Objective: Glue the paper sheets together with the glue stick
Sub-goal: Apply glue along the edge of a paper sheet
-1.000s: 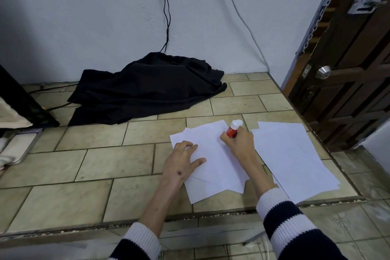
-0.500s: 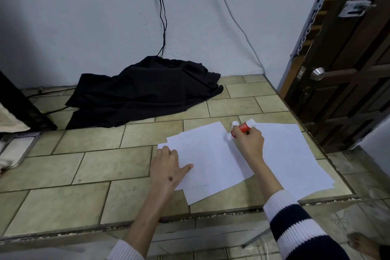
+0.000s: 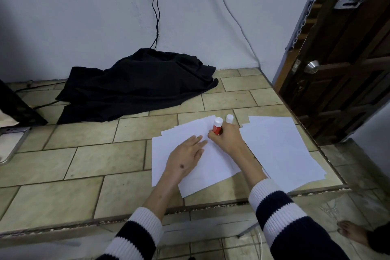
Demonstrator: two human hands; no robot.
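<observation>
The glue stick stands upright on the fanned paper sheets, gripped by the curled fingers of the right hand. The left hand rests flat, fingers straight, on the sheets. A second paper stack lies just right on the tiled counter.

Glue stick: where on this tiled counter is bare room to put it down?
Bare tiles lie left of the paper sheets, between the black cloth and the counter front edge. It is crowded near the hands, where the second paper stack fills the right end.
</observation>
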